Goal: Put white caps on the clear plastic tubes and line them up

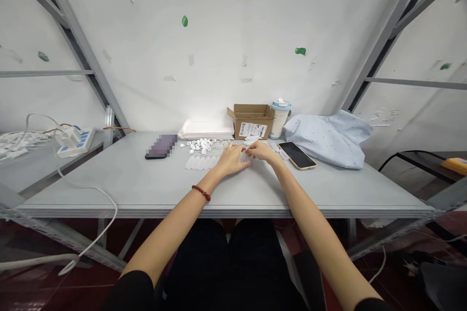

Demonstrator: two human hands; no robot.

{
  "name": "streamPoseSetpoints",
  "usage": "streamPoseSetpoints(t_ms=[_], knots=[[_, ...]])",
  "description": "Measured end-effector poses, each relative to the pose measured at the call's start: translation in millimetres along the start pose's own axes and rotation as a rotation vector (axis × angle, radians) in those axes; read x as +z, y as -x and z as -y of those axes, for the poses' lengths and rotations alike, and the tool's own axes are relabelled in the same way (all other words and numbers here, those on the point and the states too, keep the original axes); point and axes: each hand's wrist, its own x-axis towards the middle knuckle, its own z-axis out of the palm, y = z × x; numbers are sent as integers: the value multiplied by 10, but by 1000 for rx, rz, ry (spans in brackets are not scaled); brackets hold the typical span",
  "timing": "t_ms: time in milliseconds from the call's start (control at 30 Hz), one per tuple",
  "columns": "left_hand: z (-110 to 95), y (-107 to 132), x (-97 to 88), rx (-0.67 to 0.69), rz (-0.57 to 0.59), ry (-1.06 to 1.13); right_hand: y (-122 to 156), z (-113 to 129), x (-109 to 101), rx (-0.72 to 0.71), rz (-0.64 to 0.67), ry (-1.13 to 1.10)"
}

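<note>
Both my hands meet at the far middle of the grey table (153, 189). My left hand (230, 160), with a red bead bracelet (201, 193) on its wrist, has its fingers curled round a small clear plastic piece (243, 156). My right hand (260, 151) pinches the same piece from the right. Just left of my hands lies a row of small clear plastic pieces (201, 162), and behind it a scatter of small white caps (202, 145).
A dark phone (161, 146) lies left, another phone (297, 155) right. Along the wall stand white trays (206, 129), an open cardboard box (252, 121), a lidded cup (279, 118) and a light blue cloth (328, 138). A power strip (76, 140) with cables sits far left.
</note>
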Motion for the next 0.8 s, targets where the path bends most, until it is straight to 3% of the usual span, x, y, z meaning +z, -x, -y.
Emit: streamPoseSetpoints(t_ms=[367,800], knots=[[-18,24,-16,26,85,-2,-26,-33,22,20,60,79],[15,19,-26,8,102,18,1,11,13,102,96,35]])
